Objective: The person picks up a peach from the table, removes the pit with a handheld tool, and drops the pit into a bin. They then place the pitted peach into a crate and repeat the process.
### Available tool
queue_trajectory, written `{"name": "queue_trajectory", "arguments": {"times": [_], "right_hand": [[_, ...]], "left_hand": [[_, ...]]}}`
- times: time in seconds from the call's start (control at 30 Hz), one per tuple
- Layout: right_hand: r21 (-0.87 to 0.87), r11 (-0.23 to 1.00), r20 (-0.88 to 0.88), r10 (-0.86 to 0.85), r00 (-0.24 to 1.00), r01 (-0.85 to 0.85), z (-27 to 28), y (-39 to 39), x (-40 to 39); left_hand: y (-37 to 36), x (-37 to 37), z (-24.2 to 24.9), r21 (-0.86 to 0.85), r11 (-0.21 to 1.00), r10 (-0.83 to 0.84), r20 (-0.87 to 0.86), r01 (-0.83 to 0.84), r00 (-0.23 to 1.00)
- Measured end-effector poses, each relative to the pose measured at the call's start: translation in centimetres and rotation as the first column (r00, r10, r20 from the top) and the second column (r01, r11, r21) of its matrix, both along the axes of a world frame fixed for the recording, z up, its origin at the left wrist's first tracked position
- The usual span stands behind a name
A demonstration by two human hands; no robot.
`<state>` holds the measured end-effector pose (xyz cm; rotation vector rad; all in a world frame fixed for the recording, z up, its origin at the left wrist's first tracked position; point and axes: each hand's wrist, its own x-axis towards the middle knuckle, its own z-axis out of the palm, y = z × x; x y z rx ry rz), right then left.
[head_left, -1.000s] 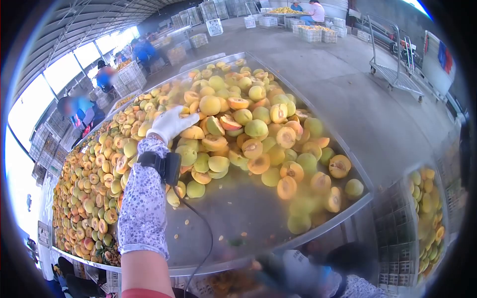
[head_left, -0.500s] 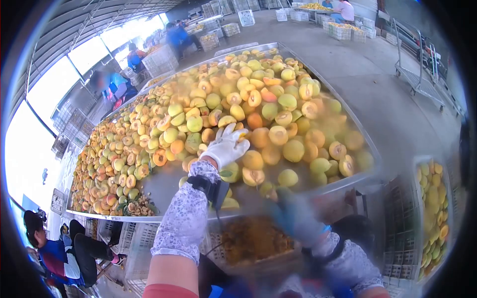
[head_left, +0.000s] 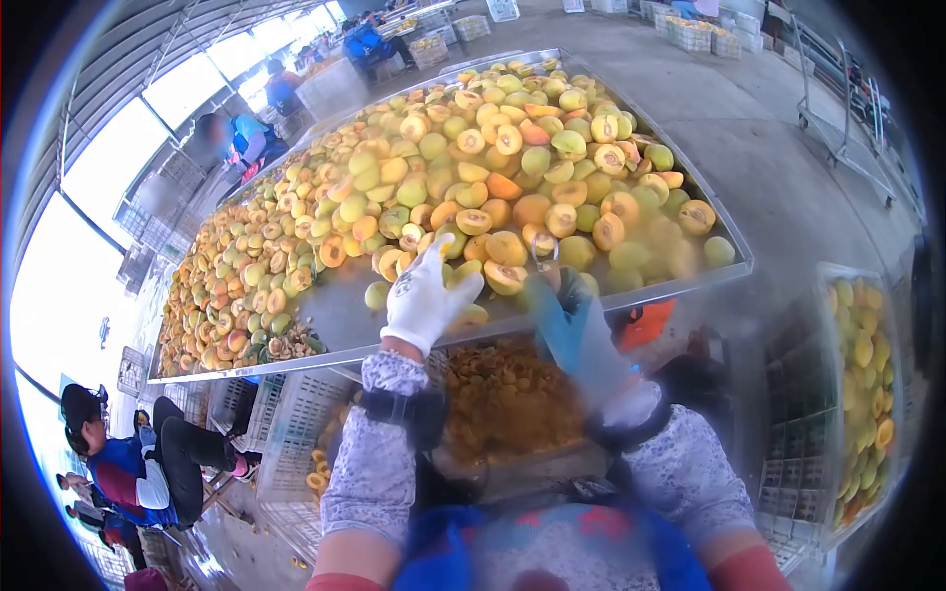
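Observation:
Halved and whole yellow-green peaches (head_left: 473, 222) are heaped on a metal-rimmed table (head_left: 345, 330). Some cut faces show a pit or its hollow. My left hand (head_left: 426, 300), in a white glove with a yellow index fingertip, is at the near side of the heap, thumb and index spread, with no fruit visible in it. My right hand (head_left: 570, 330), in a blue and grey glove, closes on a small tool with a metal loop (head_left: 543, 248) pointing up toward the fruit. The tool's handle is hidden in the glove.
Below the table edge sits a crate of brownish scraps (head_left: 507, 399). A crate of peaches (head_left: 859, 384) stands at right. A seated person (head_left: 128, 473) is at lower left, and another person (head_left: 246, 148) works beyond the table. A metal cart (head_left: 838, 118) stands at far right.
My left hand has drawn back from over the peaches, its fingers spreading. My right hand has risen from below the table edge to the fruit, showing the looped tool. The view has tilted down.

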<state>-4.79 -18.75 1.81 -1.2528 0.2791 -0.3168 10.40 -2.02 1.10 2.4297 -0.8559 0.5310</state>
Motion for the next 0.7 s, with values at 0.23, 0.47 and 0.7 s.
{"name": "queue_trajectory", "arguments": {"times": [0.23,0.47,0.7], "right_hand": [[0.070,0.996,0.020,-0.050,0.999,0.049,-0.9,-1.1,-1.1],[0.248,0.961,-0.039,0.137,0.990,-0.123,2.0,1.5,-0.9],[0.148,0.945,0.113,0.278,0.954,-0.293,1.0,1.7,-1.5]], "left_hand": [[-1.8,2.3,1.3,-0.183,0.983,-0.054,-0.412,-0.024,0.910],[-1.1,-7.4,0.8,-0.758,0.638,-0.647,-0.430,0.139,0.629],[-0.3,-12.5,2.7,-0.821,0.570,-0.552,-0.411,-0.030,0.726]]}}
